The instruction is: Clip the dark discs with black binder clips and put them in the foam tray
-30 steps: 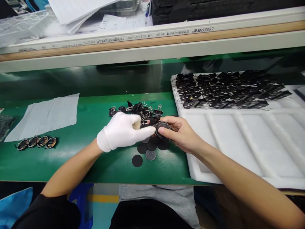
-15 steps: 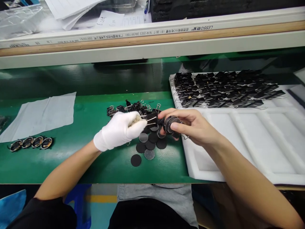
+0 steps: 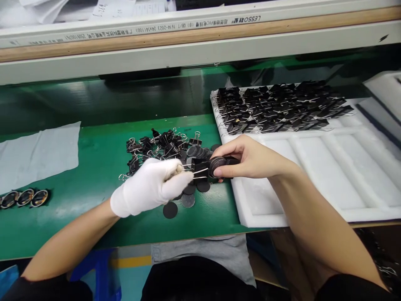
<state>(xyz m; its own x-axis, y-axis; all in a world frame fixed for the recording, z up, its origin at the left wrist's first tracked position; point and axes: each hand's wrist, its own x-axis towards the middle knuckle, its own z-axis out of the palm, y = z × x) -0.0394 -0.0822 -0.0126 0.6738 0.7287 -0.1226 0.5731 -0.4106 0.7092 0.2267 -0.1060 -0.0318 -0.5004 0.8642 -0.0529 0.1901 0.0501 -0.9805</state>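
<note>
My left hand [image 3: 153,184], in a white glove, pinches the wire handles of a black binder clip [image 3: 199,168]. The clip's jaw end meets a small round black part [image 3: 217,166] gripped between the fingers and thumb of my bare right hand [image 3: 244,161]. Another dark clip seems to sit on that part's far side, partly hidden by the fingers. Below and behind the hands lie loose black and clear discs [image 3: 170,210]. A heap of binder clips [image 3: 169,144] rests just beyond my left hand.
At right stands a white foam tray [image 3: 260,220], its back part covered by rows of black clipped pieces [image 3: 278,106]. Several round ring-shaped parts [image 3: 25,197] and a white sheet [image 3: 40,154] lie at left. A shelf edge [image 3: 175,58] crosses above the green bench [image 3: 125,234].
The binder clip in my left hand has come up against the round part in my right hand, which has turned and drawn closer. The whole view has shifted slightly.
</note>
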